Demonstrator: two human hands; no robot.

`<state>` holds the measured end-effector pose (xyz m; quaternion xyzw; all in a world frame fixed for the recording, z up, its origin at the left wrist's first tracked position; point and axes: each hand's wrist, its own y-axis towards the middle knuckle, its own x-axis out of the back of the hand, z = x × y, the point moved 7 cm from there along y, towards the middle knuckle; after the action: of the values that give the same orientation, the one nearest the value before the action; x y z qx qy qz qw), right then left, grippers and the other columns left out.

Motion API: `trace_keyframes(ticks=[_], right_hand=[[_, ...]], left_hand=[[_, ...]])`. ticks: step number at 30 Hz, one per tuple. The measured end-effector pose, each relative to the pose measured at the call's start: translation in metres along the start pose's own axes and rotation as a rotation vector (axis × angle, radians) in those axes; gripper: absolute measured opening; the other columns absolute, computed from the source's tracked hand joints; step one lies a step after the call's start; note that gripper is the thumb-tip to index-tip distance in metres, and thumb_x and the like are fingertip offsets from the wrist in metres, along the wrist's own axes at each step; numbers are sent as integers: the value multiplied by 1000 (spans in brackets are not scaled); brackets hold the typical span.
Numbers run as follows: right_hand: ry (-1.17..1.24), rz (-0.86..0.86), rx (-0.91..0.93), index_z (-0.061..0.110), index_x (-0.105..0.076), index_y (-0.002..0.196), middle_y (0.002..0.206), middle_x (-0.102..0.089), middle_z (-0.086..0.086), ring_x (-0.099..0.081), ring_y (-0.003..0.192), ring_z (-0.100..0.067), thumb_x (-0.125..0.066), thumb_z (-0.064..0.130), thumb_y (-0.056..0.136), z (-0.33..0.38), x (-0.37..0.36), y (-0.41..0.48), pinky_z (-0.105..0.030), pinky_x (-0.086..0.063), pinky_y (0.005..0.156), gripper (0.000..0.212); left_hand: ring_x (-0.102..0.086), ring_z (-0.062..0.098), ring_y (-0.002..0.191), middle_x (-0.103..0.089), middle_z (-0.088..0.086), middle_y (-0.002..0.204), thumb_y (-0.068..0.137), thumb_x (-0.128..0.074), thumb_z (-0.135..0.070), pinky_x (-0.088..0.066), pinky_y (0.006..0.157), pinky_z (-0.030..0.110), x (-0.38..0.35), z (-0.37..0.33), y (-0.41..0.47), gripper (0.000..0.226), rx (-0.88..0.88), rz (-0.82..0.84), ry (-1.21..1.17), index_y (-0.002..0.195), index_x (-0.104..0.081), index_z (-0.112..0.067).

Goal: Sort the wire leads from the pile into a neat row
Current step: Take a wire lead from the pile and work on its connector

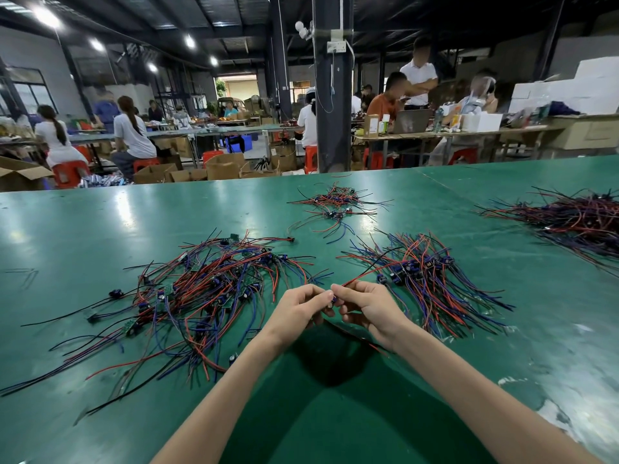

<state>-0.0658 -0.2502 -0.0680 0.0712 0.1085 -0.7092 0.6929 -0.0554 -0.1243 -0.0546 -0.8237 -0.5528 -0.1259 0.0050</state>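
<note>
A tangled pile of wire leads [201,296], red, blue and black with small circuit boards, spreads over the green table [100,216] to my left. To my right lies a tidier row of leads [432,279], their blue parts lined up. Between the two, my left hand [298,311] and my right hand [365,308] meet fingertip to fingertip and pinch one wire lead [366,276]. Its small blue part sits between my fingers, and its red and black wires run up and right toward the row.
A smaller bunch of leads [335,204] lies farther back at the centre. A large dense heap [576,219] fills the far right. Beyond the table's far edge stand a dark pillar [333,95], cardboard boxes, red stools and seated people at other benches.
</note>
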Motion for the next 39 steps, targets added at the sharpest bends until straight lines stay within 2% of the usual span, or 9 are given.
trace_keyframes(ticks=[5, 14, 18, 28, 36, 39], right_hand=[[-6, 4, 13, 6, -66, 76, 59, -63, -1, -49, 44, -7, -68, 6, 84, -2, 0, 1, -18, -43, 45, 9], [-189, -9, 61, 8, -62, 71, 62, -61, -2, -50, 50, -8, -67, 13, 86, -2, 0, 2, -16, -42, 47, 17], [-176, -10, 58, 8, -59, 70, 59, -58, -1, -49, 49, -9, -68, 14, 86, -2, 0, 1, -17, -42, 45, 19], [40, -28, -17, 10, -60, 59, 52, -53, 0, -43, 41, -7, -75, 13, 77, -10, 1, 4, -18, -40, 41, 24], [-78, -93, 62, 12, -57, 60, 51, -51, 0, -42, 42, -8, -78, 15, 76, -10, 4, 6, -18, -37, 42, 27], [-49, -88, 51, 13, -54, 56, 50, -50, -1, -43, 40, -8, -75, 12, 79, -10, 4, 5, -17, -37, 41, 31]], left_hand=[[-43, 7, 46, -63, -5, 59, 93, -57, -11, -35, 47, 16, -1, 1, 0, 14, 23, 9, -3, 81, -62, -7], [-50, 9, 48, -65, 2, 70, 94, -57, -19, -38, 44, 19, -3, 5, -1, 18, 77, 22, -8, 78, -61, -10], [-50, 7, 48, -63, -3, 65, 92, -60, -19, -38, 45, 19, -4, 6, -1, 15, 76, 29, 6, 79, -62, -11], [-47, 7, 46, -61, -6, 59, 92, -59, -15, -37, 44, 19, -5, 5, 0, 12, 90, 35, -2, 81, -59, -9], [-48, 9, 49, -58, -10, 52, 91, -60, -15, -39, 47, 22, -3, 5, -2, 13, 111, 17, 43, 81, -59, -6], [-51, 10, 50, -61, -5, 60, 90, -60, -13, -41, 47, 22, -2, 7, -1, 11, 133, 4, 20, 81, -61, -6]])
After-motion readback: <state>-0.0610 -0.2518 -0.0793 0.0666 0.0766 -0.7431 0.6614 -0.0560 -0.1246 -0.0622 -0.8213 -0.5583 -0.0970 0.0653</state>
